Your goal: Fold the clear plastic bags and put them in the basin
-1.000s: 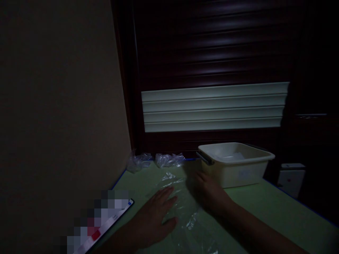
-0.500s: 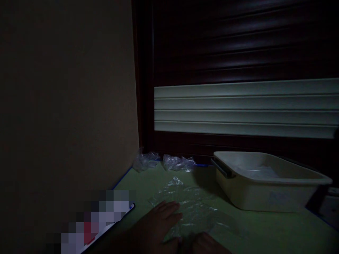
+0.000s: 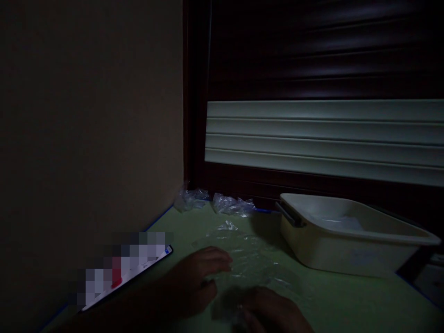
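Observation:
A thin clear plastic bag [image 3: 255,254] lies spread flat on the green tabletop [image 3: 347,300]. My left hand [image 3: 199,277] is over its left side, fingers stretched out and thumb held apart. It grips nothing. At the near edge, my right hand [image 3: 274,310] has curled fingers closed on a bunched bit of the clear plastic. Its fingertips are dark and partly hidden.
A cream plastic basin [image 3: 329,254] with a dark handle stands at the right. Two crumpled clear plastic bags [image 3: 234,205] [image 3: 190,199] lie at the back edge. A lit-screen device [image 3: 138,268] leans by the left wall. A striped panel [image 3: 312,134] stands behind.
My left hand has lifted slightly, its thumb now showing apart from the fingers. My right hand has moved forward into fuller view. The camera view has tilted slightly.

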Demonstrator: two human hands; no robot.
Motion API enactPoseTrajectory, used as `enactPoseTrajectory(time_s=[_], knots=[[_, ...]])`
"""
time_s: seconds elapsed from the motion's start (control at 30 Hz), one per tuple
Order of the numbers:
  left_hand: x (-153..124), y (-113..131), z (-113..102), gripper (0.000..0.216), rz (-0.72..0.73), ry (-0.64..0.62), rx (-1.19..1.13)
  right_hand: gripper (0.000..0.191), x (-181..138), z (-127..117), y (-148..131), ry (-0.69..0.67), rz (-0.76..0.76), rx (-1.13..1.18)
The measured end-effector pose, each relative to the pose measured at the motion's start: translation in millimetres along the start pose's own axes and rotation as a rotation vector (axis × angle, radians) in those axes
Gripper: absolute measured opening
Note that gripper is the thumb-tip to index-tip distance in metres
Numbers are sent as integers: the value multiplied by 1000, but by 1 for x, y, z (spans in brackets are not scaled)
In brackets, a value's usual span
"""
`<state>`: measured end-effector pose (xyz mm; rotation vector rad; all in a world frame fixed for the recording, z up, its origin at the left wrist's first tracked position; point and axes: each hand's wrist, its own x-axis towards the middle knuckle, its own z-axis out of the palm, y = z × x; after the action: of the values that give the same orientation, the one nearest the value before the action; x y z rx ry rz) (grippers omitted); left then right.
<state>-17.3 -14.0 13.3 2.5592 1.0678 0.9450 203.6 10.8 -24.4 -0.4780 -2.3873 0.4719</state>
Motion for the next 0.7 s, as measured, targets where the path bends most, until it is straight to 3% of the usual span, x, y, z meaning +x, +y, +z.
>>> enactPoseTrajectory(time_s=[0.1,0.27,0.4,0.6,0.7], knots=[[2,8,-3,39,76,0,-37,33,5,-10,-19,87,295,220],[0,11,0,26,31,-67,57,38,11,-8,-25,247,480,549],[0,4,9,10,15,-9,74,38,11,-5,-20,296,532,682],[0,-8,18,14,-31,34,-8,32,9,-3,-12,222,513,690],[-1,-11,20,15,-35,54,-21,27,6,-3,-10,315,539,582]])
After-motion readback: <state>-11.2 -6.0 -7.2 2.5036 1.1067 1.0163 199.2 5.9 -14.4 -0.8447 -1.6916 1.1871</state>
